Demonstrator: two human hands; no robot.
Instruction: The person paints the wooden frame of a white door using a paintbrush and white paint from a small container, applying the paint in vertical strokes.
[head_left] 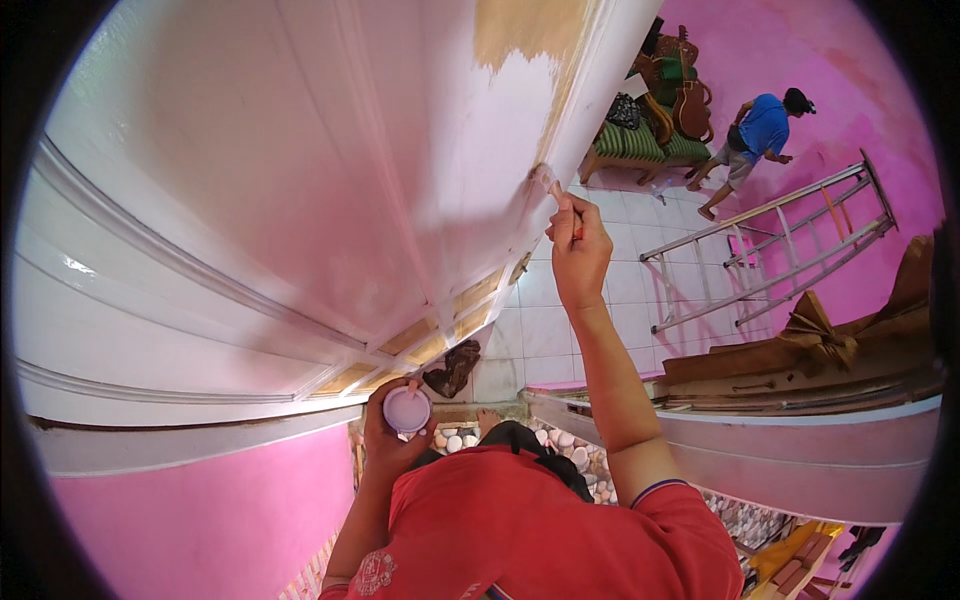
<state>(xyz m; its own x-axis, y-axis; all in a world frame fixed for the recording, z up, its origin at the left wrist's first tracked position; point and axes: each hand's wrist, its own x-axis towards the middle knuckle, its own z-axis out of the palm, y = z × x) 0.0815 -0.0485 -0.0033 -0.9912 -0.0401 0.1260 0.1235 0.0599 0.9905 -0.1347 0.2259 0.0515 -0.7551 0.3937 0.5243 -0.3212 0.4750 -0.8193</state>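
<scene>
My right hand (580, 250) is closed round the handle of a paintbrush (547, 180), raised in front of me. The bristles touch the edge of a large panelled door (430, 130), mostly coated white. Bare tan patches (530, 35) show near its top edge and in the small lower panels (405, 338). Lower down, my left hand (393, 430) grips a small round paint cup (407, 409) holding pale paint, its fingers wrapped round the side.
Beyond the door a person in a blue shirt (765, 125) stands by the pink wall. An aluminium ladder (790, 245) leans there. Guitars (692, 108) rest on a green striped sofa (628, 142). A dark crumpled cloth (455, 368) lies on the tiles at the door's foot, near pebbled ground (575, 455).
</scene>
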